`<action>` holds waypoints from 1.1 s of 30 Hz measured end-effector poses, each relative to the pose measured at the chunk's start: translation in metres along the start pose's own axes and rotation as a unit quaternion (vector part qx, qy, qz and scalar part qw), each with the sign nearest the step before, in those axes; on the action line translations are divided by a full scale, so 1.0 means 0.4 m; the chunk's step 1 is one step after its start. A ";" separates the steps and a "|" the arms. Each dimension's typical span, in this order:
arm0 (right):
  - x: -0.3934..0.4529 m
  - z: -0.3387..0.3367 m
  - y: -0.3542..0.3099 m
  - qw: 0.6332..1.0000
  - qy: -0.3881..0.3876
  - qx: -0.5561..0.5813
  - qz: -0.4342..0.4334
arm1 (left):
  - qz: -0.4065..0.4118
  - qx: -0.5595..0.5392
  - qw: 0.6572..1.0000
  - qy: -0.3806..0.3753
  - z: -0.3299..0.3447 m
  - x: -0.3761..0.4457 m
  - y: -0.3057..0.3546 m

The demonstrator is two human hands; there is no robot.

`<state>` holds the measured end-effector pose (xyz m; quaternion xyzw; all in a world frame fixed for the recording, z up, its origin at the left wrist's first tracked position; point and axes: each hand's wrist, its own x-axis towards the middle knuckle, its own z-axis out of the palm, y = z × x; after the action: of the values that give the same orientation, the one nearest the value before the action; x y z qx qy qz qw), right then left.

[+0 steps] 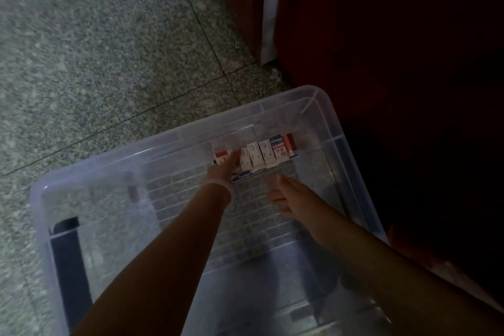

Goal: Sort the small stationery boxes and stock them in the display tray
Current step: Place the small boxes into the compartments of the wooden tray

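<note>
Head view: the small stationery boxes (261, 154) stand in a row at the far wall inside the clear plastic bin (321, 101), which sits on the speckled tile floor (95, 63). Your left hand (222, 169) reaches among the leftmost boxes; blur hides its fingers, so you cannot tell its grip. Your right hand (283, 194) hovers just beside the row, fingers loosely curled, holding nothing. A dark red cabinet (381, 35) stands alongside.

Speckled grey tiled floor (109, 49) (dim light) beside dark reddish-brown furniture (395, 35).
</note>
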<state>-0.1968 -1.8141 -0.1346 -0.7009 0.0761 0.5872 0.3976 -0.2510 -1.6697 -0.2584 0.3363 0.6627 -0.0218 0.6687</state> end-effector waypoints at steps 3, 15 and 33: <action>-0.002 -0.004 0.009 1.000 0.004 -0.001 0.005 | 0.030 0.007 1.000 0.006 -0.004 -0.007 -0.004; -0.011 0.011 0.009 1.000 -0.006 -0.008 0.015 | 0.068 0.044 0.994 -0.072 -0.035 0.003 0.004; -0.079 0.011 -0.044 1.000 0.018 -0.018 -0.008 | 0.049 -0.209 0.953 -0.215 -0.109 -0.247 0.041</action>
<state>-0.1995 -1.8108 -0.0985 -0.7193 0.0671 0.5721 0.3884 -0.2933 -1.6774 -0.1578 0.2080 0.4753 0.0783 0.8513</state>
